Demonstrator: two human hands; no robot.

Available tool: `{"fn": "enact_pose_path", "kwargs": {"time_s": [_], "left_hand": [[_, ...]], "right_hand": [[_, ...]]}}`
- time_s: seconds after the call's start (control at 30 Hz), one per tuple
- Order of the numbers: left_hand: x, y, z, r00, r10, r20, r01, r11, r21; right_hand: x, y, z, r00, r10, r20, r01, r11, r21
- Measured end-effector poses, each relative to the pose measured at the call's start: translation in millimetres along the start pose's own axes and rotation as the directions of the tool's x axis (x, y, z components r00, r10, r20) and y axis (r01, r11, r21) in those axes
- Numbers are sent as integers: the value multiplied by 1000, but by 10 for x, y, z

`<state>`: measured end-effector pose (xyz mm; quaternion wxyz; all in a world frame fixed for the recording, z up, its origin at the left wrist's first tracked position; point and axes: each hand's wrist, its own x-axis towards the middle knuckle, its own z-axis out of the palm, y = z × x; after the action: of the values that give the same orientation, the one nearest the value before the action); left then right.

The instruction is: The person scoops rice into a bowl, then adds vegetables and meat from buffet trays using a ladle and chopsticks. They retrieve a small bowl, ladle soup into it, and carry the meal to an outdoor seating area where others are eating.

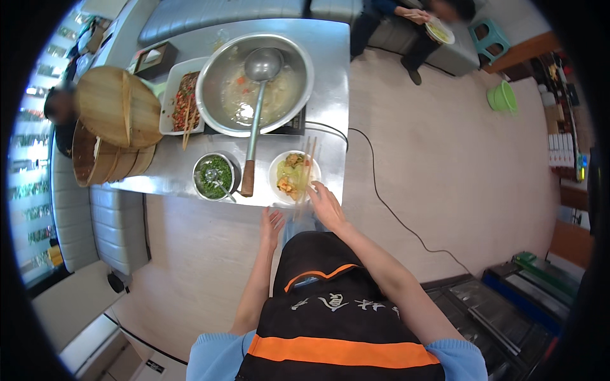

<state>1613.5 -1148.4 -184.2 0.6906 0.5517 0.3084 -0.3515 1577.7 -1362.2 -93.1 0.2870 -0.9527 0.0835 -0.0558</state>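
Note:
A white plate of cooked vegetables (287, 172) sits at the front edge of the steel table. A pair of chopsticks (302, 183), blurred, slants across its right side. My right hand (328, 204) is at the plate's right rim, fingertips beside the chopsticks; whether it grips them I cannot tell. Just off the table edge, my left hand (272, 225) has its fingers apart and holds nothing. Left of the plate, a wood-handled ladle (256, 128) rests with its head in a large metal basin of soup (303, 90). A metal bowl of chopped green herbs (215, 169) holds a spoon.
A white tray of red-topped food (185, 102) stands beside the basin, chopsticks on it. A wooden tub (114, 164) with a lid (107, 105) is at the left. A black cable (381, 190) crosses the floor. A seated person (405, 19) eats on a bench.

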Motion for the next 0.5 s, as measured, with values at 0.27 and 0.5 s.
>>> {"fn": "enact_pose_path", "kwargs": {"time_s": [0.27, 0.5], "left_hand": [[-81, -653, -872, 951, -245, -187, 280, 940, 194], [175, -1234, -106, 890, -454, 44, 209, 491, 845]], "right_hand": [[-1221, 779, -657, 896, 434, -93, -419, 896, 145], [-4015, 1634, -536, 240, 924, 299, -969, 212, 125]]}}
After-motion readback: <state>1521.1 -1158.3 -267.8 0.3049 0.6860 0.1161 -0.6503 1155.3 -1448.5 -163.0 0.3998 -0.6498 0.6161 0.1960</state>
